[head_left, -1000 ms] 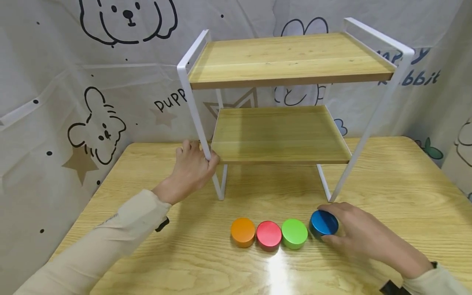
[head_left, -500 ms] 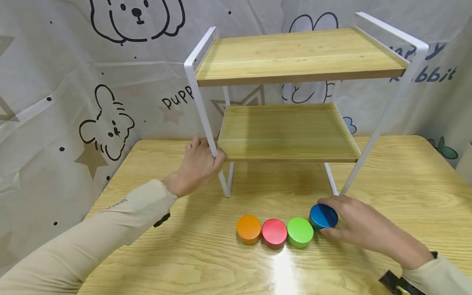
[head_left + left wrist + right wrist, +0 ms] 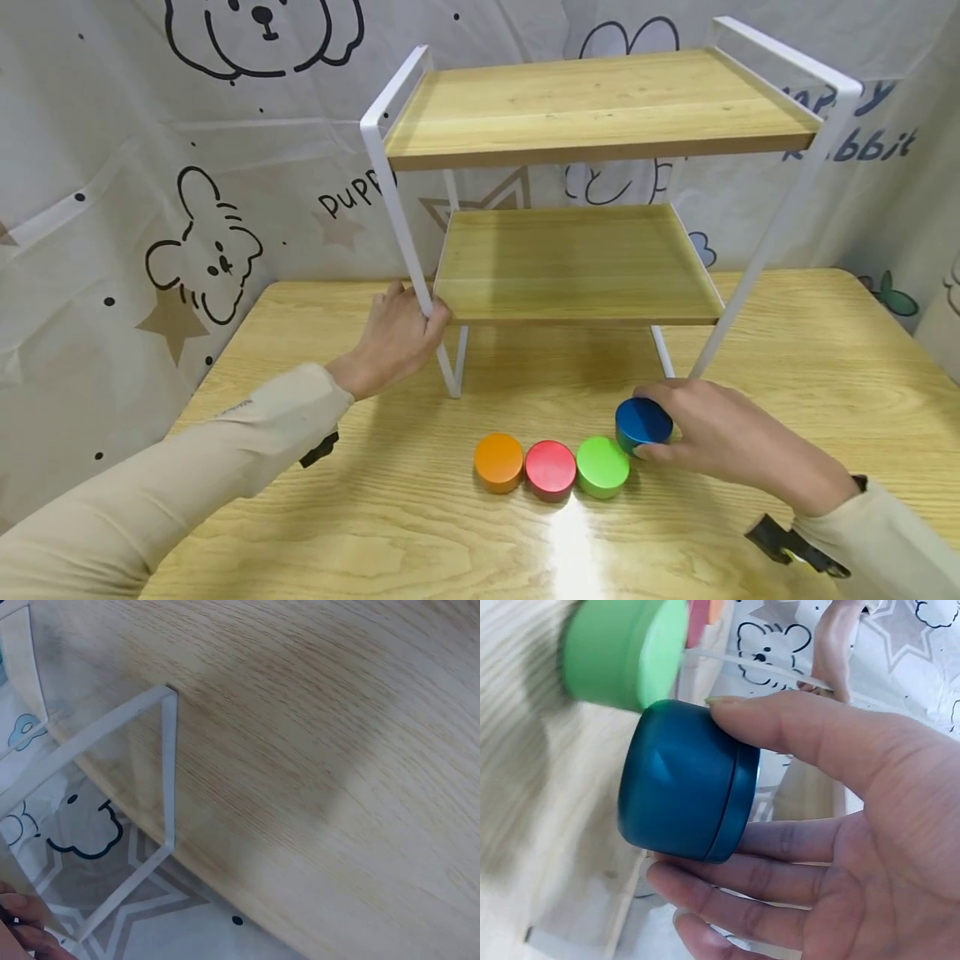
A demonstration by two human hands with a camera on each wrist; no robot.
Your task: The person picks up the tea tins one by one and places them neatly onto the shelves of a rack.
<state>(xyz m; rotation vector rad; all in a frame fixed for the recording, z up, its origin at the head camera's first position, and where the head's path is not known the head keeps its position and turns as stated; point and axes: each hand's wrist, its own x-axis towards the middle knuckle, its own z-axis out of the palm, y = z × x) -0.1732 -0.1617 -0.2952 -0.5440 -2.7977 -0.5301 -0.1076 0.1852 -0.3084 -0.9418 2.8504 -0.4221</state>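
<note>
Blue, glossy cylindrical canister at lower right of the head view, pinched across its side wall between thumb and fingers of the right hand, palm well back, probably to keep the flat top uncovered. Sits just beyond the green cylindrical canister; cannot tell whether touching it or lifted off the pale wood-grained surface. At lower centre, next leftward, red cylindrical canister, then orange cylindrical canister, in a close row, perhaps to stay within easy reach. Left of centre, left hand curled round a white front leg of the two-tier wooden-board rack, beside the lower board's corner, most likely for steadying.
</note>
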